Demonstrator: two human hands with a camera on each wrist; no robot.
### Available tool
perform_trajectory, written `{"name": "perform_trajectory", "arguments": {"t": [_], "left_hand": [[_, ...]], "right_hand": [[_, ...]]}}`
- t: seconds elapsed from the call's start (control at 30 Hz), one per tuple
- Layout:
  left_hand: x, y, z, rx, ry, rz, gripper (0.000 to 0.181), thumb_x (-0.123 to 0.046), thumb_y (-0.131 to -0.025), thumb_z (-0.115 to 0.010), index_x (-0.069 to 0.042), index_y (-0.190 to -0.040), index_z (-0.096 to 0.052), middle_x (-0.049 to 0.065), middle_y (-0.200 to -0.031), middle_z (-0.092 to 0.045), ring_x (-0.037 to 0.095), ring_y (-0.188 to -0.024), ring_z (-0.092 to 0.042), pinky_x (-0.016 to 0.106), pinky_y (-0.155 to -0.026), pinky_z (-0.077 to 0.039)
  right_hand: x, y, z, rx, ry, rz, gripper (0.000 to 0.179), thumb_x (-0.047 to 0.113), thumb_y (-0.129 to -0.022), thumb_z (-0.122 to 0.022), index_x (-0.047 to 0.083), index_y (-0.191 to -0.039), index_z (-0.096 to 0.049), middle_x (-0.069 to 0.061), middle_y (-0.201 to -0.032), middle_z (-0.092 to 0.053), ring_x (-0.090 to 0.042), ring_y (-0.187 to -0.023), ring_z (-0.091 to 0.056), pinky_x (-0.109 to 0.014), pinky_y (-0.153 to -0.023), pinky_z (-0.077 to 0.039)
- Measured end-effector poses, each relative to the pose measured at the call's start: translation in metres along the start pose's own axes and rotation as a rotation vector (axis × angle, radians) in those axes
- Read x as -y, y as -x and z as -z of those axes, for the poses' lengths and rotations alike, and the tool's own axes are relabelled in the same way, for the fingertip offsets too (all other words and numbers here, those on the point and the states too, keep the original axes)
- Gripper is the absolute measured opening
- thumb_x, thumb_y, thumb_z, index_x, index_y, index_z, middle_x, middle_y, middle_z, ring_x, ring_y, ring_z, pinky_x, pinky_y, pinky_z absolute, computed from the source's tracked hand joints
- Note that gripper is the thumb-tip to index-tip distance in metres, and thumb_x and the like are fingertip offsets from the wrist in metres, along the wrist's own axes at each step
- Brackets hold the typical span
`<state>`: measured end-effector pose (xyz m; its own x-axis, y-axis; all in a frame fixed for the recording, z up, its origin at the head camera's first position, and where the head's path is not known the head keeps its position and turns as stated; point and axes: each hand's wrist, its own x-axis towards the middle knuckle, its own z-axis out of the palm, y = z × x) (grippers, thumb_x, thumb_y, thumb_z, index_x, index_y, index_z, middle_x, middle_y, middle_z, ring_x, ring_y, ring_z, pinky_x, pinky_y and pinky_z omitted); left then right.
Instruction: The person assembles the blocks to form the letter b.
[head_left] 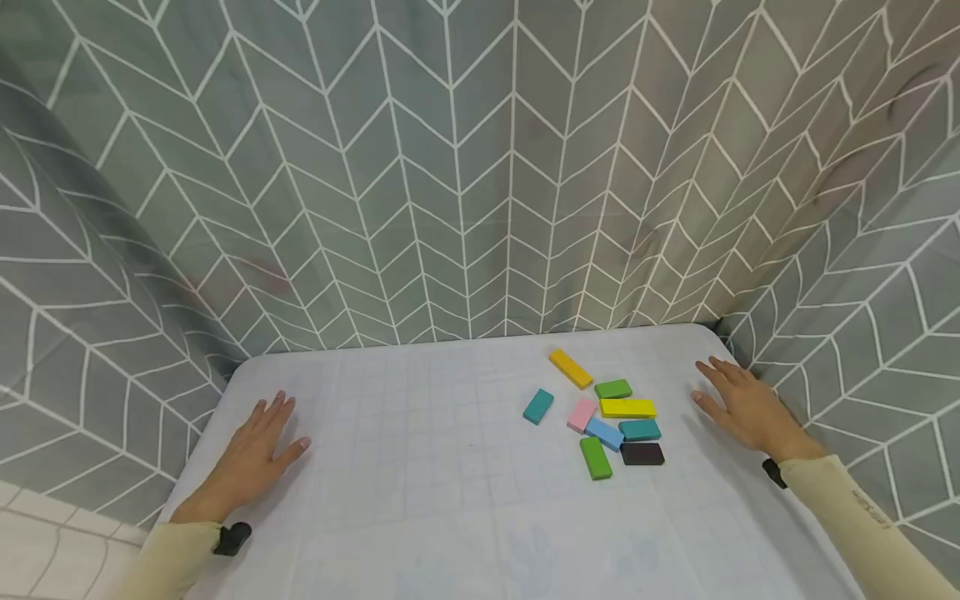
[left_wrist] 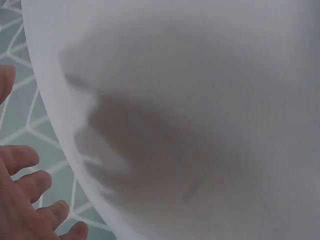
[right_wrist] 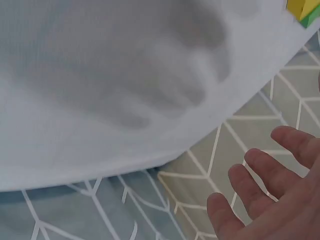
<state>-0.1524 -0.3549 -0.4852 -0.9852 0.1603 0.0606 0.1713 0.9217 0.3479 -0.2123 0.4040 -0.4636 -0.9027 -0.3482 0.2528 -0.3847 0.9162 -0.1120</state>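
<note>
My left hand (head_left: 251,454) is spread above the left side of the white-covered table, holding nothing; its shadow falls on the cloth in the left wrist view. Over the right edge hovers my right hand (head_left: 750,408), fingers extended and nothing in them. Nearest to it lie a yellow block (head_left: 628,408), a teal block (head_left: 640,430) and a black block (head_left: 642,454). Beside these are a blue block (head_left: 604,433), a pink block (head_left: 582,414), a green block (head_left: 596,458) and a smaller-looking green block (head_left: 613,389). An orange-yellow block (head_left: 571,368) and another teal block (head_left: 538,406) lie farther out.
A white cloth (head_left: 390,450) with faint grid lines covers the table. Grey curtains (head_left: 480,183) with white chevron lines hang behind it and along both sides. Dark straps (head_left: 232,539) circle the wrists over pale sleeves.
</note>
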Motion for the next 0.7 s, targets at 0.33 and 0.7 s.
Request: {"name": "perform_trajectory", "arguments": {"t": [0.33, 0.7], "left_hand": [[-0.061, 0.002, -0.043, 0.001, 0.083, -0.111, 0.07, -0.042, -0.106, -0.062, 0.001, -0.158, -0.045, 0.027, -0.17, -0.033, 0.056, -0.157, -0.023, 0.074, -0.123, -0.023], [-0.148, -0.026, -0.09, 0.045, 0.387, -0.206, 0.06, -0.034, -0.107, -0.062, -0.005, -0.157, -0.05, 0.017, -0.172, -0.034, 0.047, -0.163, -0.016, 0.072, -0.128, -0.018]], "right_hand": [[0.053, 0.009, -0.019, 0.091, -0.068, 0.014, 0.06, 0.032, -0.103, -0.069, 0.002, -0.152, -0.054, -0.032, -0.157, -0.047, -0.055, -0.14, -0.047, -0.074, -0.11, -0.043], [0.101, 0.011, -0.027, 0.11, -0.177, 0.126, 0.052, 0.031, -0.096, -0.079, 0.015, -0.144, -0.068, -0.024, -0.159, -0.048, -0.048, -0.142, -0.048, -0.07, -0.106, -0.049]]}}
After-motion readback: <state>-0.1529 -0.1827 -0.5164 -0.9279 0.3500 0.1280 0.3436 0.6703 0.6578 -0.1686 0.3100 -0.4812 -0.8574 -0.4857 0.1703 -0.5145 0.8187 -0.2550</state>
